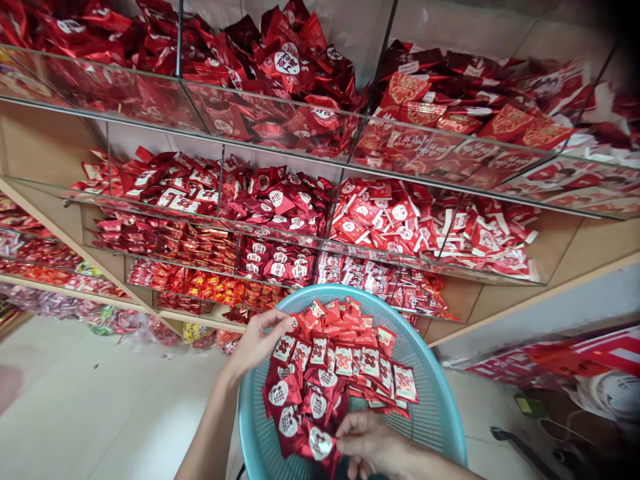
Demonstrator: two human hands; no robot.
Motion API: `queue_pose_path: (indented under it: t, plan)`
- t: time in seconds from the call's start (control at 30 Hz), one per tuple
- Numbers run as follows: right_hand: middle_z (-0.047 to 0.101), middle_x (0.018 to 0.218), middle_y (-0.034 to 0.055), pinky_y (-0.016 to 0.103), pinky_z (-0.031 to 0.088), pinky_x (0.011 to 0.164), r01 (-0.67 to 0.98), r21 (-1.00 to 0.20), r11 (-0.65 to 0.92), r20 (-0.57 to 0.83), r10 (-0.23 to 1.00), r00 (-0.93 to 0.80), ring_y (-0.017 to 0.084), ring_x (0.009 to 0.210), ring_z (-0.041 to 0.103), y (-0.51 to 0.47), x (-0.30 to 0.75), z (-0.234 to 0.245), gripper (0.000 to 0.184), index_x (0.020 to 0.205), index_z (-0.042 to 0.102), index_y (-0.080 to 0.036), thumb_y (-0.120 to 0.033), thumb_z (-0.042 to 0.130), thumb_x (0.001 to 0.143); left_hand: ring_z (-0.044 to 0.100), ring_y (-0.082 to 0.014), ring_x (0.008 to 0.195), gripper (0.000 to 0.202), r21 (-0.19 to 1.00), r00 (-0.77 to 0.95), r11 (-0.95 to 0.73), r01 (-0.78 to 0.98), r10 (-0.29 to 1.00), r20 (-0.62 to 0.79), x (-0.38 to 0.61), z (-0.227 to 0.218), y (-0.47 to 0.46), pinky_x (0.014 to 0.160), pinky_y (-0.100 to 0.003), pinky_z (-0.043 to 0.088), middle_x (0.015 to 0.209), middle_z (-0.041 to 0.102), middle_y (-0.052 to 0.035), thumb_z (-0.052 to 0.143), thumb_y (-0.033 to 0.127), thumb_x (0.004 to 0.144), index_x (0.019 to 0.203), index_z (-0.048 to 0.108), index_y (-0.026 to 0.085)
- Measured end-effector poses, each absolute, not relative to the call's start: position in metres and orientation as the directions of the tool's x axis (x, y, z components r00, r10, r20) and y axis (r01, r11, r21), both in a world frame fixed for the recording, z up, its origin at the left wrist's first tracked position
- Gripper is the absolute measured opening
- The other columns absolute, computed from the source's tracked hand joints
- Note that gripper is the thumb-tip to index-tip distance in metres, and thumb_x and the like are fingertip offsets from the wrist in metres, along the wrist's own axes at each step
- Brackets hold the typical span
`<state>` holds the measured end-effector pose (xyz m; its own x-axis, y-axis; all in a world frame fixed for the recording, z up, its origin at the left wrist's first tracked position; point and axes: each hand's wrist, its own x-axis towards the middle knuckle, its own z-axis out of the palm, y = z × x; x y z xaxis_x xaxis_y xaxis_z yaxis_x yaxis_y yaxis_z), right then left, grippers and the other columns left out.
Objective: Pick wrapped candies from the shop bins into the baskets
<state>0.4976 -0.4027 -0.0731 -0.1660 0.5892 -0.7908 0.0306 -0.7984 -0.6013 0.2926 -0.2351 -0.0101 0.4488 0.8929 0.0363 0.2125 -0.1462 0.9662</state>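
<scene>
A turquoise plastic basket [447, 407] holds several small candy packets. Bright red packets [353, 310] lie at its far side, packets with pale picture labels [370, 361] across the middle, and dark red packets with white heart labels [289, 421] nearer me. My left hand [260, 340] reaches over the basket's left rim, thumb and fingers curled together at the edge of the packets; what they grip, if anything, is hidden. Low in the basket, my right hand [367, 440] pinches the edge of a dark red heart-label packet [321, 443].
Tiered shelves with clear front panels [280, 230] rise ahead, filled with red packets sorted by divider. A wooden frame edge [540, 303] runs along the lower right. Bagged packets [133, 320] lie on the pale tiled floor [110, 400]. Cables and a black bar [520, 447] are at right.
</scene>
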Motion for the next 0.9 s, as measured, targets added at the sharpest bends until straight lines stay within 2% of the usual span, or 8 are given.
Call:
queue_pose_path:
  t: [0.07, 0.23, 0.4, 0.53, 0.63, 0.73, 0.83, 0.9]
  plan:
    - [0.057, 0.057, -0.005, 0.016, 0.033, 0.037, 0.046, -0.603, -0.796, -0.791, 0.59, -0.165, 0.008, 0.041, 0.057, -0.401, 0.49, -0.074, 0.038, 0.072, 0.05, -0.017, -0.04, 0.074, 0.053, 0.06, -0.0157, 0.078, 0.029, 0.966, 0.452, -0.148, 0.214, 0.891, 0.037, 0.292, -0.01, -0.235, 0.073, -0.026, 0.045, 0.078, 0.068, -0.0016, 0.052, 0.042, 0.081, 0.079, 0.064, 0.016]
    - [0.063, 0.061, -0.0019, 0.015, 0.027, 0.032, 0.251, -0.647, -0.72, -0.758, 0.643, -0.11, 0.005, 0.035, 0.051, -0.399, 0.481, -0.079, 0.023, 0.069, 0.049, -0.017, -0.034, 0.063, 0.064, 0.06, -0.0157, 0.077, 0.029, 0.966, 0.458, -0.139, 0.219, 0.889, 0.024, 0.292, -0.008, -0.235, 0.074, -0.026, 0.045, 0.077, 0.067, -0.0017, 0.051, 0.042, 0.082, 0.078, 0.064, 0.016]
    - [0.061, 0.059, -0.0038, 0.015, 0.028, 0.032, 0.383, -0.625, -0.68, -0.765, 0.632, -0.125, 0.006, 0.035, 0.05, -0.406, 0.491, -0.081, 0.014, 0.072, 0.052, -0.018, -0.027, 0.059, 0.065, 0.059, -0.016, 0.077, 0.03, 0.968, 0.462, -0.138, 0.208, 0.887, 0.027, 0.291, -0.01, -0.234, 0.073, -0.026, 0.045, 0.077, 0.067, -0.002, 0.052, 0.043, 0.081, 0.078, 0.064, 0.016]
    - [0.057, 0.053, -0.0036, 0.017, 0.029, 0.038, 0.611, -0.63, -0.481, -0.699, 0.693, -0.176, 0.007, 0.04, 0.051, -0.394, 0.502, -0.055, 0.004, 0.061, 0.057, -0.018, -0.02, 0.059, 0.064, 0.059, -0.016, 0.077, 0.03, 0.97, 0.475, -0.148, 0.194, 0.879, 0.039, 0.29, -0.014, -0.233, 0.073, -0.025, 0.045, 0.077, 0.067, -0.0022, 0.052, 0.043, 0.081, 0.078, 0.064, 0.016]
    - [0.058, 0.054, -0.0017, 0.021, 0.03, 0.042, 0.75, -0.614, -0.248, -0.548, 0.817, -0.178, 0.009, 0.045, 0.05, -0.366, 0.505, -0.014, 0.006, 0.059, 0.061, -0.019, -0.02, 0.059, 0.066, 0.059, -0.0156, 0.076, 0.029, 0.97, 0.469, -0.152, 0.189, 0.882, 0.047, 0.289, -0.016, -0.233, 0.072, -0.024, 0.044, 0.076, 0.067, -0.0019, 0.052, 0.042, 0.082, 0.078, 0.065, 0.017]
    - [0.063, 0.063, 0.001, 0.023, 0.033, 0.05, 0.797, -0.603, -0.03, -0.3, 0.935, -0.192, 0.013, 0.057, 0.055, -0.323, 0.498, 0.039, 0.013, 0.068, 0.065, -0.02, -0.028, 0.056, 0.074, 0.059, -0.0156, 0.075, 0.029, 0.972, 0.464, -0.162, 0.171, 0.883, 0.065, 0.289, -0.016, -0.234, 0.071, -0.024, 0.044, 0.075, 0.066, -0.0021, 0.052, 0.042, 0.082, 0.077, 0.065, 0.016]
    - [0.064, 0.066, 0.0006, 0.026, 0.036, 0.056, 0.786, -0.598, 0.158, -0.055, 0.97, -0.237, 0.014, 0.061, 0.055, -0.272, 0.482, 0.089, 0.021, 0.074, 0.064, -0.021, -0.034, 0.05, 0.082, 0.058, -0.0156, 0.074, 0.03, 0.972, 0.464, -0.162, 0.168, 0.883, 0.067, 0.289, -0.016, -0.234, 0.07, -0.024, 0.043, 0.075, 0.066, -0.0022, 0.052, 0.042, 0.082, 0.076, 0.064, 0.016]
    - [0.063, 0.065, 0.0003, 0.026, 0.037, 0.059, 0.785, -0.568, 0.247, 0.098, 0.968, -0.233, 0.013, 0.06, 0.055, -0.236, 0.467, 0.113, 0.02, 0.071, 0.063, -0.02, -0.03, 0.05, 0.082, 0.058, -0.0154, 0.074, 0.03, 0.973, 0.463, -0.159, 0.169, 0.884, 0.064, 0.29, -0.016, -0.235, 0.07, -0.024, 0.043, 0.074, 0.065, -0.0021, 0.051, 0.042, 0.083, 0.076, 0.064, 0.016]
